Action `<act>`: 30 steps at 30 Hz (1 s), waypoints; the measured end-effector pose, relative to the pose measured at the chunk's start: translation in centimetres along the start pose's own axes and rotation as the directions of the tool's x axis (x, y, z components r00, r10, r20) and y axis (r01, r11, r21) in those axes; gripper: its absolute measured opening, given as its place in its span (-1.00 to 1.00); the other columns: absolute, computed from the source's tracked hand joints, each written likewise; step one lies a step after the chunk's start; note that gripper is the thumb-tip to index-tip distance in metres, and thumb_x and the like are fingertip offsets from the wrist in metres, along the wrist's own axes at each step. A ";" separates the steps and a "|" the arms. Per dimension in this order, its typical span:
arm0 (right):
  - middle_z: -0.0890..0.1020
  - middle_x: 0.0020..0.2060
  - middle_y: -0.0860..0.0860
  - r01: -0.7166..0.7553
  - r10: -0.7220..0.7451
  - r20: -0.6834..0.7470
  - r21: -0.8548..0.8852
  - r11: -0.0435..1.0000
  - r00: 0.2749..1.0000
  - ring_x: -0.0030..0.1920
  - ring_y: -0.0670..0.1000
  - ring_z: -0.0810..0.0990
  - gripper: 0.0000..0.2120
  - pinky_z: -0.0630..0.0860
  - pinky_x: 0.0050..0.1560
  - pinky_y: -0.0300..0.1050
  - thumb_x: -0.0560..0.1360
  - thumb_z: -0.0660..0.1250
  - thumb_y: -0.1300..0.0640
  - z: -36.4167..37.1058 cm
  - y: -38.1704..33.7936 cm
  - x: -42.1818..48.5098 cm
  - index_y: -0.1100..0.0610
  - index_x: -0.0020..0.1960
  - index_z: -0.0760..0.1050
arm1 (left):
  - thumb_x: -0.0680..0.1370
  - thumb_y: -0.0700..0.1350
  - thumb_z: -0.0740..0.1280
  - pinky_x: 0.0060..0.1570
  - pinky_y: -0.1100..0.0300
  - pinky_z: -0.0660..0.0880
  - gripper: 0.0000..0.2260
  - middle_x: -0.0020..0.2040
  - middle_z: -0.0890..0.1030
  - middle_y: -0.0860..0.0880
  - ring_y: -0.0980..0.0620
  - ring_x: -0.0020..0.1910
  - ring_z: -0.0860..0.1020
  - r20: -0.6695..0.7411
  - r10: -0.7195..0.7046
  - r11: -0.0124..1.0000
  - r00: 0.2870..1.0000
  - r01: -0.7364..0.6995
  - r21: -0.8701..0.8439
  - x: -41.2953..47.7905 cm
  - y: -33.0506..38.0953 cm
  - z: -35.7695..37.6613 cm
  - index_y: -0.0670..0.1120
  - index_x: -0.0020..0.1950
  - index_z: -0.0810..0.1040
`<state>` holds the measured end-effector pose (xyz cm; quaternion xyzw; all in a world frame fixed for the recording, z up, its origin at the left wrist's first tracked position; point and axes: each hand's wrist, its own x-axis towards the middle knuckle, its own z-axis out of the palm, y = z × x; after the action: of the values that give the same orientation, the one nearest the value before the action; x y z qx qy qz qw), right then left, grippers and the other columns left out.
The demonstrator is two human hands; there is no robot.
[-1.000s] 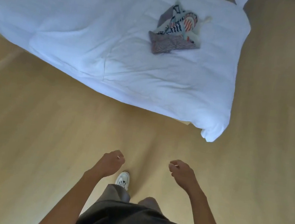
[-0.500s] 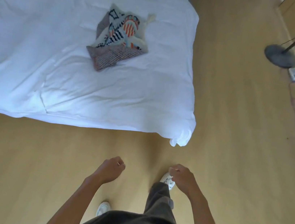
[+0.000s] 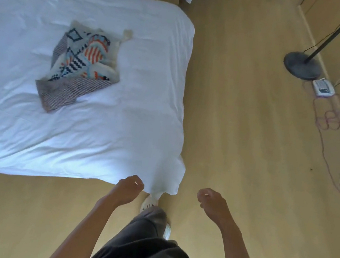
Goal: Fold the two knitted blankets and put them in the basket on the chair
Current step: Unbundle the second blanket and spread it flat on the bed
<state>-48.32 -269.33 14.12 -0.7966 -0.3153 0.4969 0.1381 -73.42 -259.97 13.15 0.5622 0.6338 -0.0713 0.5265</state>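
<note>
Closer now than half a second ago: bed [image 3: 119, 139] corner hangs low in frame, between left hand [image 3: 128, 191] and right hand [image 3: 212, 204]. Both sets of fingers loosely curled, gripping nothing. Knitted blankets [image 3: 82, 62] lie in a crumpled heap on the bed, upper left. Lamp base [image 3: 302, 65] on floor [image 3: 239, 138], upper right.
</note>
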 end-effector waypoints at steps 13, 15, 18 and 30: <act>0.61 -0.09 0.00 0.073 -0.044 0.129 -0.232 0.970 0.991 -0.07 0.02 0.58 -0.88 0.44 -0.09 -0.15 0.53 0.21 0.01 -14.3 -10.7 19.7 -0.02 -0.08 0.51 | 0.55 -0.12 0.19 -0.01 0.17 0.47 -0.89 0.13 0.58 -0.09 -0.09 0.06 0.58 -0.044 -0.118 0.972 0.992 0.107 -0.208 16.9 15.1 -2.0 -0.01 0.00 0.50; 0.61 -0.11 -0.02 0.076 -0.039 0.139 -0.269 0.960 0.989 -0.09 0.00 0.58 -0.87 0.44 -0.13 -0.15 0.53 0.20 0.01 -16.9 -13.1 22.4 -0.02 -0.07 0.50 | 0.55 -0.11 0.18 -0.06 0.19 0.46 -0.89 0.08 0.57 -0.07 -0.07 0.03 0.58 -0.023 -0.136 0.962 0.990 0.127 -0.243 18.8 17.8 -2.7 -0.01 -0.02 0.49; 0.60 -0.13 -0.03 0.091 -0.046 0.146 -0.318 0.944 0.988 -0.12 -0.02 0.57 -0.86 0.45 -0.14 -0.14 0.53 0.18 0.02 -19.8 -16.8 26.0 -0.02 -0.07 0.50 | 0.55 -0.10 0.17 -0.16 0.21 0.45 -0.89 -0.01 0.56 -0.05 -0.05 -0.04 0.59 -0.020 -0.152 0.943 0.988 0.139 -0.301 21.0 20.9 -4.3 0.01 -0.09 0.48; 0.61 -0.08 0.12 0.373 -0.150 0.402 -0.561 0.739 0.903 -0.11 0.05 0.57 -0.75 0.42 -0.19 -0.15 0.55 0.15 0.06 -23.1 -32.9 41.6 0.18 0.03 0.52 | 0.54 -0.08 0.16 -0.06 0.17 0.47 -0.86 0.08 0.55 -0.04 -0.01 0.00 0.56 -0.158 -0.363 0.784 0.918 0.209 -0.584 28.1 26.2 -10.8 0.02 0.01 0.50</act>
<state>-27.22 -215.47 13.16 -0.6483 -0.5907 0.4652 -0.1198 -53.87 -225.28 9.99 0.2851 0.7689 0.1114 0.5613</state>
